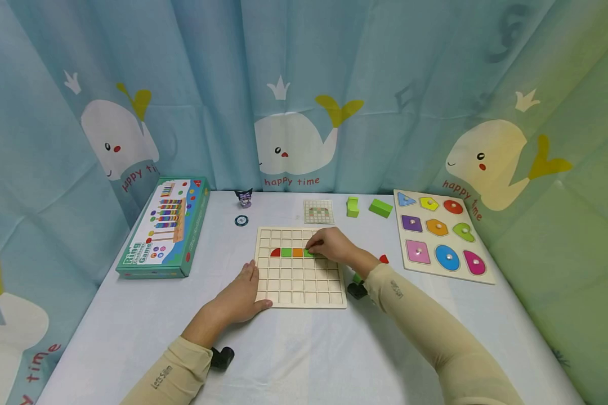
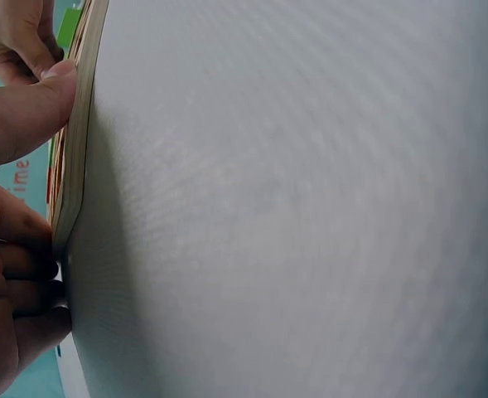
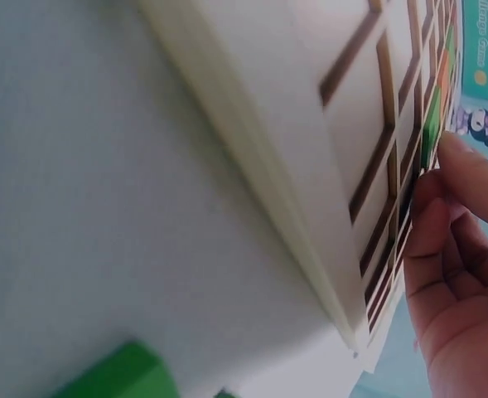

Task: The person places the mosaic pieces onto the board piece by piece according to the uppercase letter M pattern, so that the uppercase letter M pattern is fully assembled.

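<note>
Fingers [image 3: 428,228] of the right hand [image 1: 334,246] pinch a flat green block [image 3: 432,123] beside a square orange block [image 1: 297,252] on the pale wooden grid board [image 1: 301,287], whose near left corner the unclenched left hand [image 1: 239,296] touches on the white counter [image 1: 294,354].

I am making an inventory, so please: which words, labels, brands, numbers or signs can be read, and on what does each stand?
"happy time": blue curtain, repeated.
"Ring": green box.
"Game": same box.
"llenge Game": same box, right wrist view, start cut off.
"Let's Slim": left sleeve and right sleeve.
Too small or blurred: the mark on the round chip, the box's smaller print, the curtain's faint grey marks.
</note>
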Demonstrator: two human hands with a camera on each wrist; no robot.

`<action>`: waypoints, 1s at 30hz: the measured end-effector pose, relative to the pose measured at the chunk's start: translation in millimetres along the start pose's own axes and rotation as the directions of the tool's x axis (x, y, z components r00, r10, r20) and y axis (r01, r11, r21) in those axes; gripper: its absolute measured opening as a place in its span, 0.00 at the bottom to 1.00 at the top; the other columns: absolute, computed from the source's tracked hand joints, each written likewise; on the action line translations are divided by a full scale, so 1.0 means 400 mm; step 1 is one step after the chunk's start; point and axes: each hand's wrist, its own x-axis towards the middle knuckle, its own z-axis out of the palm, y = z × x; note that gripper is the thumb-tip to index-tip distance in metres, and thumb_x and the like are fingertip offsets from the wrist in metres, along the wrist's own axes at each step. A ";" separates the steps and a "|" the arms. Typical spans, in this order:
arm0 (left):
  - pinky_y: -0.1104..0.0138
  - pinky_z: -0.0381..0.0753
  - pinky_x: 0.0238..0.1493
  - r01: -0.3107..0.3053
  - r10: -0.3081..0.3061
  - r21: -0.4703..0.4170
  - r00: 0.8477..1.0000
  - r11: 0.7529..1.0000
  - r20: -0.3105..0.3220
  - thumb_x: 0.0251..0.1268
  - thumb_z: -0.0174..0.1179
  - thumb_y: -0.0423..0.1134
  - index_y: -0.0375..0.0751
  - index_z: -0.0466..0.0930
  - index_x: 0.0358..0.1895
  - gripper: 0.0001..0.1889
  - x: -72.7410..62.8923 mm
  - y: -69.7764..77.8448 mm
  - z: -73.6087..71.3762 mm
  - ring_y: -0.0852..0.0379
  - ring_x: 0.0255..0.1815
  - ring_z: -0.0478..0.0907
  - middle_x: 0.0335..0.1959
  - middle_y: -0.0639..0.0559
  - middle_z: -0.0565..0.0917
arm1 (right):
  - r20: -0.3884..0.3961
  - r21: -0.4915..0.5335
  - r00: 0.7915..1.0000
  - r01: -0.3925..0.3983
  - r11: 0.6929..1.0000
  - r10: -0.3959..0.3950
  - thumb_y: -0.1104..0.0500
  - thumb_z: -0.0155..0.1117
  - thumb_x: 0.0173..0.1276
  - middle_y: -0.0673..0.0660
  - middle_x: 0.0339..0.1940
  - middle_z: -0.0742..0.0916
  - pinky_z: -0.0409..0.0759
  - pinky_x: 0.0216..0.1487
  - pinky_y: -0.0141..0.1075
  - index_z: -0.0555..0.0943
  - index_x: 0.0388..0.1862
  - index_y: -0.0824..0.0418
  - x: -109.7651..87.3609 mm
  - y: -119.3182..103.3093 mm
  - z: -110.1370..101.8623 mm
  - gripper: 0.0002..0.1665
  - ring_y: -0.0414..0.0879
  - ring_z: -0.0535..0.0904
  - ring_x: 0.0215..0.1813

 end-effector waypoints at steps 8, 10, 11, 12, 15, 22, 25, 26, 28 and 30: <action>0.50 0.53 0.76 0.001 -0.001 0.007 1.000 1.000 0.003 0.70 0.64 0.52 0.15 0.50 0.73 0.48 0.002 -0.004 0.002 0.33 0.79 0.46 0.77 0.24 0.49 | -0.037 0.007 0.999 -0.009 1.000 0.010 0.62 0.70 0.69 0.52 0.43 0.88 0.82 0.49 0.40 0.91 0.42 0.59 -0.022 0.010 -0.028 0.06 0.47 0.83 0.47; 0.50 0.54 0.76 0.000 0.000 0.004 1.000 1.000 0.004 0.70 0.64 0.52 0.15 0.50 0.73 0.48 0.003 -0.005 0.002 0.33 0.79 0.46 0.77 0.24 0.49 | -0.045 -0.005 0.999 -0.005 1.000 0.005 0.62 0.69 0.69 0.52 0.43 0.89 0.82 0.48 0.39 0.91 0.42 0.60 -0.027 0.014 -0.036 0.06 0.47 0.83 0.46; 0.50 0.54 0.76 -0.003 0.003 0.002 1.000 1.000 0.001 0.70 0.64 0.52 0.14 0.50 0.73 0.48 0.003 -0.005 0.003 0.33 0.79 0.46 0.77 0.23 0.49 | -0.050 -0.011 0.999 -0.005 1.000 0.005 0.62 0.70 0.69 0.52 0.43 0.89 0.82 0.47 0.39 0.91 0.42 0.60 -0.030 0.016 -0.040 0.06 0.47 0.83 0.46; 0.50 0.54 0.76 -0.005 0.005 0.002 1.000 1.000 0.003 0.70 0.64 0.52 0.14 0.51 0.73 0.48 0.003 -0.004 0.003 0.33 0.79 0.47 0.77 0.23 0.49 | -0.053 -0.018 0.999 -0.007 1.000 0.006 0.62 0.70 0.69 0.53 0.43 0.89 0.82 0.47 0.40 0.91 0.42 0.60 -0.032 0.019 -0.044 0.06 0.47 0.83 0.46; 0.50 0.54 0.76 -0.006 0.006 0.002 1.000 1.000 0.005 0.70 0.64 0.52 0.14 0.51 0.73 0.48 0.003 -0.004 0.003 0.33 0.79 0.47 0.77 0.23 0.49 | -0.058 -0.027 0.998 -0.021 0.999 0.020 0.62 0.70 0.68 0.53 0.43 0.89 0.82 0.47 0.41 0.91 0.42 0.61 -0.043 0.024 -0.061 0.06 0.47 0.83 0.45; 0.50 0.54 0.76 -0.007 0.007 -0.005 1.000 1.000 0.008 0.70 0.64 0.51 0.14 0.50 0.73 0.48 -0.003 0.002 -0.005 0.32 0.79 0.47 0.77 0.23 0.49 | -0.065 -0.035 0.994 -0.090 0.995 0.088 0.61 0.70 0.69 0.54 0.45 0.89 0.81 0.43 0.40 0.90 0.42 0.60 -0.075 0.045 -0.100 0.07 0.47 0.82 0.43; 0.49 0.55 0.76 -0.012 0.012 -0.010 1.000 1.000 0.005 0.69 0.64 0.51 0.13 0.50 0.72 0.48 -0.005 0.003 -0.006 0.31 0.79 0.47 0.77 0.22 0.49 | -0.074 -0.044 0.991 -0.111 0.993 0.108 0.61 0.70 0.69 0.54 0.44 0.89 0.81 0.43 0.41 0.90 0.42 0.61 -0.089 0.060 -0.113 0.07 0.47 0.81 0.43; 0.49 0.55 0.76 -0.010 0.010 -0.009 1.000 1.000 0.008 0.69 0.64 0.52 0.13 0.50 0.73 0.49 -0.005 0.002 -0.006 0.32 0.79 0.47 0.77 0.22 0.49 | -0.077 -0.046 0.991 -0.117 0.992 0.113 0.61 0.70 0.69 0.54 0.44 0.89 0.81 0.43 0.41 0.90 0.42 0.61 -0.094 0.064 -0.116 0.07 0.47 0.81 0.43; 0.49 0.54 0.76 -0.001 0.001 -0.009 1.000 1.000 0.013 0.69 0.64 0.52 0.14 0.50 0.73 0.49 -0.006 0.001 -0.004 0.32 0.79 0.46 0.77 0.23 0.49 | -0.081 -0.048 0.990 -0.118 0.992 0.114 0.61 0.71 0.68 0.54 0.43 0.89 0.81 0.44 0.42 0.90 0.43 0.61 -0.101 0.069 -0.122 0.07 0.48 0.81 0.43; 0.50 0.55 0.76 0.008 -0.008 0.000 1.000 1.000 0.013 0.69 0.64 0.53 0.14 0.50 0.73 0.50 -0.005 -0.003 -0.002 0.32 0.79 0.46 0.77 0.24 0.49 | -0.084 -0.047 0.990 -0.119 0.992 0.114 0.62 0.71 0.68 0.54 0.43 0.90 0.81 0.46 0.43 0.90 0.42 0.62 -0.108 0.072 -0.127 0.07 0.48 0.81 0.43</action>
